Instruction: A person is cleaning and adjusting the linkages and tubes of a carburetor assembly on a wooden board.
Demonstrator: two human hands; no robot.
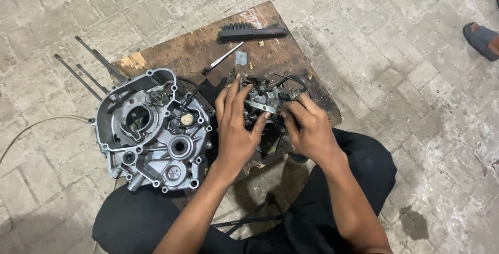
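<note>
Single view only: head-worn camera, looking steeply down from above person's own lap. Faces forward and down onto wooden board lying on paved floor. Close range: forearms enter from bottom edge, board fills frame centre. Beyond board's far edge, floor runs to top of frame. Right of board, at frame's far edge, another person's sandalled foot. No second view to share.
</note>
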